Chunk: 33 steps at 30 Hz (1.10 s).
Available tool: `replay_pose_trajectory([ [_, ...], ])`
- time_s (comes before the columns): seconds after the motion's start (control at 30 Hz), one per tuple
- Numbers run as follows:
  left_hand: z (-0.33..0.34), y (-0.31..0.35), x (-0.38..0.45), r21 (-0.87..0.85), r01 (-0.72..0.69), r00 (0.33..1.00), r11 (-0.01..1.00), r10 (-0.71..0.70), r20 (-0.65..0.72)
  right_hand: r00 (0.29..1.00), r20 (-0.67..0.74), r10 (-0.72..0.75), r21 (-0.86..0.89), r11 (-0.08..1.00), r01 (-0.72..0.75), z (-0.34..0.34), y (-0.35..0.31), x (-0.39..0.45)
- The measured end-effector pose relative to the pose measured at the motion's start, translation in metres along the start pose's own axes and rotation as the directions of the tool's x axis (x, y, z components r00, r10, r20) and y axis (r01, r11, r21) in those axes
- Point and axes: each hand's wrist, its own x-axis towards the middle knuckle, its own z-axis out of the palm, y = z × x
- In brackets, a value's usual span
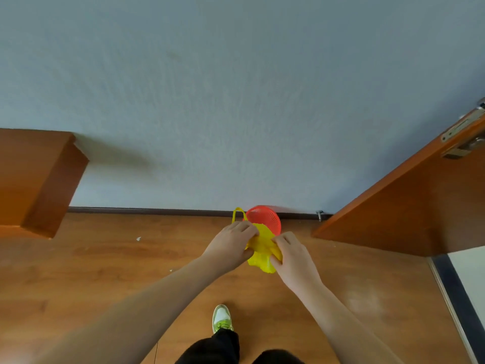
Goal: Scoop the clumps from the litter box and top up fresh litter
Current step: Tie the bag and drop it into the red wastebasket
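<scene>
Both my hands grip a yellow plastic bag [262, 249] just in front of a red mesh bin [265, 219] standing on the floor against the wall's skirting. My left hand [231, 246] pinches the bag's upper edge; my right hand [294, 256] clamps its side, likely to spread it into the bin for clumps. No litter box is visible. Wood floor [105, 258], pale wall, open door [406, 206] at right.

**One head camera, looking down at the wall's foot**

A single wide-angle view from the person's head faces forward and down. The baseboard [147, 210] crosses mid-frame; wall fills everything above it, wooden floor [105, 271] below. Both forearms reach in from the bottom edge, close to the lens.
</scene>
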Motion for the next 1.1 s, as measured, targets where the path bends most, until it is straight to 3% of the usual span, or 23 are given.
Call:
replay_pose_trajectory([
  [0.17, 0.022, -0.019, 0.043, -0.032, -0.063, 0.998, 0.998, 0.063, -0.008, 0.997, -0.072, 0.020, -0.081, 0.996, -0.026, 0.011, 0.033, 0.039],
  [0.4, 0.088, -0.064, 0.107, 0.026, -0.124, 0.992, 0.992, 0.125, -0.008, 0.999, -0.031, 0.043, -0.075, 0.996, -0.045, 0.059, 0.089, 0.095],
  [0.7, 0.240, -0.142, 0.181, 0.279, -0.211, 0.964, 0.937, 0.247, -0.099, 0.994, -0.105, 0.018, -0.068, 0.997, -0.026, 0.190, 0.194, 0.168],
  [0.87, 0.343, -0.193, 0.208, 0.372, -0.140, 0.976, 0.918, 0.191, -0.106, 0.988, -0.149, 0.037, 0.104, 0.994, -0.021, 0.285, 0.260, 0.203],
  [1.1, 0.447, -0.258, 0.234, 0.313, -0.103, 0.995, 0.944, 0.096, 0.037, 0.998, -0.012, 0.054, 0.146, 0.988, -0.051, 0.396, 0.317, 0.253],
])
